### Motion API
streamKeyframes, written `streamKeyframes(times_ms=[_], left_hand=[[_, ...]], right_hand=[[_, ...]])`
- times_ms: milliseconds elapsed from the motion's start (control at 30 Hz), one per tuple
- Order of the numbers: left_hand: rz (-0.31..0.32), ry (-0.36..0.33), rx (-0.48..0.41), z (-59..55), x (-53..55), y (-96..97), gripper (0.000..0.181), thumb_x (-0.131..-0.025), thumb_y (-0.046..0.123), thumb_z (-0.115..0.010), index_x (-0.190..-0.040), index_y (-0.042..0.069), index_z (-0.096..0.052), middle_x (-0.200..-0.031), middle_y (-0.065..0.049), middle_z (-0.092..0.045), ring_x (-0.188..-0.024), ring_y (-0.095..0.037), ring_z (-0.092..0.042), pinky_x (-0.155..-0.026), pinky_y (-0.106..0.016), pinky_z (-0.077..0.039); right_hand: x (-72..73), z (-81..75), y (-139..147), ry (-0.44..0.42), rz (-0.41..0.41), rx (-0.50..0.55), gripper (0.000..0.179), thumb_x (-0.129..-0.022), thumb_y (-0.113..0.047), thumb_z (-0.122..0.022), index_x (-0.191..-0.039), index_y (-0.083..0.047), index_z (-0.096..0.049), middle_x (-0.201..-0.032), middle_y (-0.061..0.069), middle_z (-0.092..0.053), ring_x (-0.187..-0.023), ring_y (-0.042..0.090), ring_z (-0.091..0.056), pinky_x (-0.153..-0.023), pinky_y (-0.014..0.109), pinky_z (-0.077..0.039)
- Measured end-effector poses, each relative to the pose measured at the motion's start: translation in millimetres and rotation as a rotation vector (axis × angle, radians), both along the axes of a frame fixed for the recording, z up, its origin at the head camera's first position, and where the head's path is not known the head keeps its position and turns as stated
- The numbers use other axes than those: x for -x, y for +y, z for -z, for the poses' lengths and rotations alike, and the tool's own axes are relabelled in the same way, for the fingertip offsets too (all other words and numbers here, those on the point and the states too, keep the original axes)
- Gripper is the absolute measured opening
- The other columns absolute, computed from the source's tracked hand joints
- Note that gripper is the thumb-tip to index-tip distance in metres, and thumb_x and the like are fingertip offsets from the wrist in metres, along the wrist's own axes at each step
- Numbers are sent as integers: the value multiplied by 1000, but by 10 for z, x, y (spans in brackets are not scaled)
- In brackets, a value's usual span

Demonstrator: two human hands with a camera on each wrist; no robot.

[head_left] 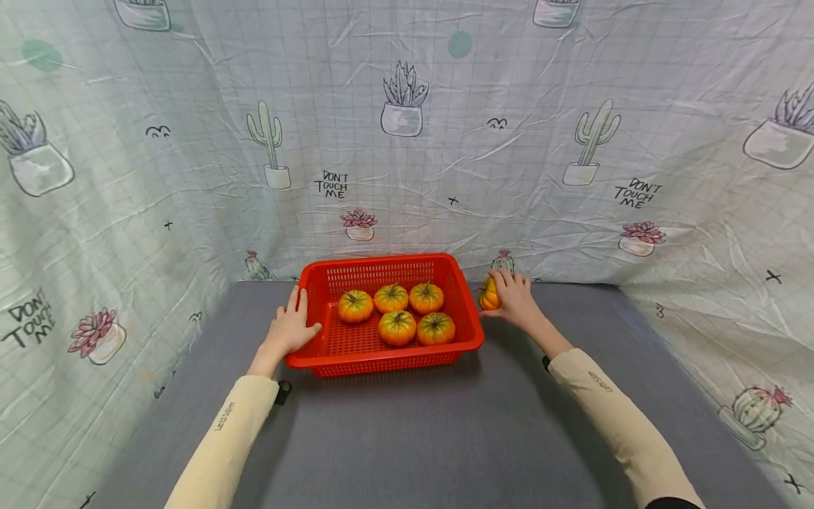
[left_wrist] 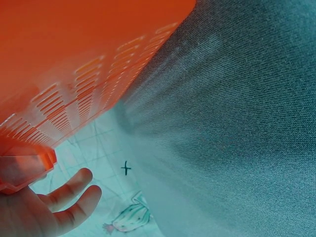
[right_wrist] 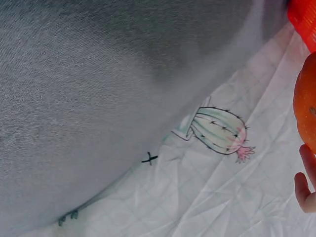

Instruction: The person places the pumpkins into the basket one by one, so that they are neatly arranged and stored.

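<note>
A red plastic basket (head_left: 388, 359) with slotted walls stands on the table, and several small orange-green pumpkins (head_left: 397, 328) lie inside it, mostly toward the right. My left hand (head_left: 291, 329) holds the basket's left rim, thumb over the inner side; two of its fingers (left_wrist: 79, 205) show outside the wall in the left wrist view. Just beyond the right rim, my right hand (head_left: 515, 302) grips another small pumpkin (head_left: 489, 295), raised above the table. The right wrist view catches that pumpkin (right_wrist: 304, 106) only at its right edge, with fingertips against it.
Dark grey cloth covers the table (head_left: 407, 438). Behind and along both sides hangs a pale curtain (head_left: 445, 162) printed with cacti and lettering; it meets the table's back edge close behind the basket.
</note>
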State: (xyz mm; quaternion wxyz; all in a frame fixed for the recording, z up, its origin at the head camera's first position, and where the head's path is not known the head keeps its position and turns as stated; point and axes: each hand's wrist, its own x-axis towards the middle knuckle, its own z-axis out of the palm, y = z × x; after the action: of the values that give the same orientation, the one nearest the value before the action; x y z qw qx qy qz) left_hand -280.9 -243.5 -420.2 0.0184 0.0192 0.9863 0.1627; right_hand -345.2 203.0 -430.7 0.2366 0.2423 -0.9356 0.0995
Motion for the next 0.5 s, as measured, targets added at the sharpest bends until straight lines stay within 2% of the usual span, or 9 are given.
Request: streamKeyframes(times_ms=[133,300,500], left_hand=[[-3,0,-3,4,2,-2,81,-85,28,-51,-141,-5,-2,-147,-25,5,-117,-57,-23,-92,-65,-27],[-8,-5,-5,12,10,-4,81,-85,28,-51,-141,-4,-2,-148,-24,5,-118,-57,-22,-94,-65,-26],[-12,-15,1,7,15,-2,82,-85,28,-51,-141,-4,-1,-148,-24,6,-118,-57,-22,-94,-65,-26]], right_hand=[[-27,-43,-48,17,-19,44,89,-49,-37,-86,-115,3,-42,-111,22,-45,-93,40,-42,-74,51,-32],[-42,-102,-92,46,-23,83,84,-50,-33,-86,-112,3,-42,-107,23,-45,-95,38,-43,-76,51,-33],[-60,-191,-98,81,-11,38,80,-54,-39,-82,-112,1,-43,-102,18,-49,-94,35,-43,-73,49,-33]])
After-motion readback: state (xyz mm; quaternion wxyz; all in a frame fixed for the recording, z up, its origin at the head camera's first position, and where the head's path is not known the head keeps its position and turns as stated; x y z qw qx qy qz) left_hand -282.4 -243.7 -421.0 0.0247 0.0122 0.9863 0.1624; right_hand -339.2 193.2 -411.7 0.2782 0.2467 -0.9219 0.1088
